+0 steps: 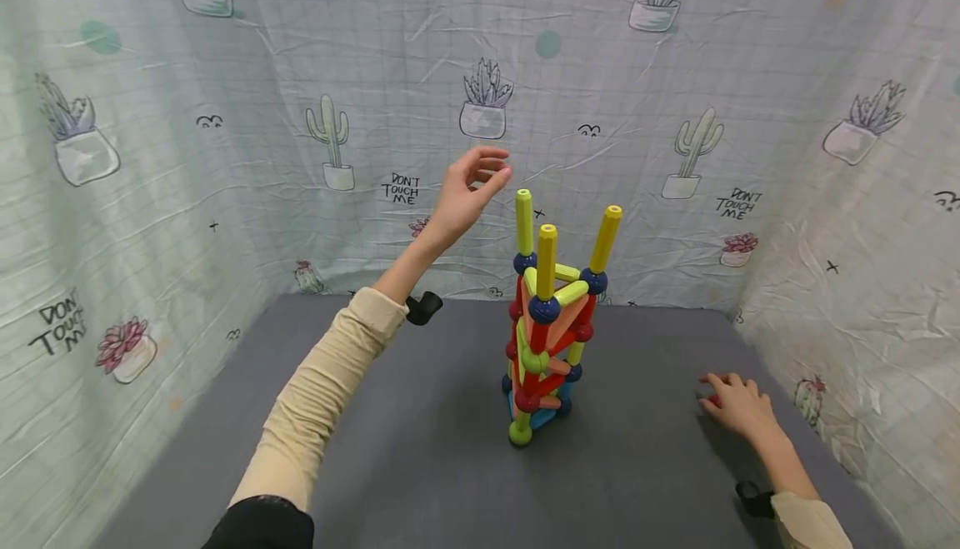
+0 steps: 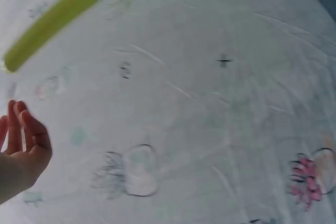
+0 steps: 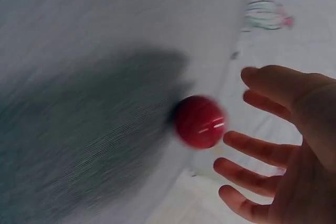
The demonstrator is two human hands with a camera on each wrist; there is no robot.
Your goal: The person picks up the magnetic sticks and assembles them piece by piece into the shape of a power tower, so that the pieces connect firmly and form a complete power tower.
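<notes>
A tall tower (image 1: pixel 528 400) of coloured rods and balls stands on the grey table. At its top rise a light green rod (image 1: pixel 524 222) and two yellow rods, each from a dark blue ball. My left hand (image 1: pixel 467 192) is raised just left of the green rod's tip, its fingers loosely bent and holding nothing. In the left wrist view a gap separates that hand from the green rod (image 2: pixel 52 24). Low over the table's right side, my right hand (image 1: pixel 738 407) has its fingers spread beside a red ball (image 3: pixel 200 122). The ball is partly hidden in the head view.
The grey table (image 1: pixel 637 474) extends around the tower. A pale cloth (image 1: pixel 247 224) printed with potted cacti hangs behind it and along both sides. Dark bands (image 1: pixel 423 308) circle both wrists.
</notes>
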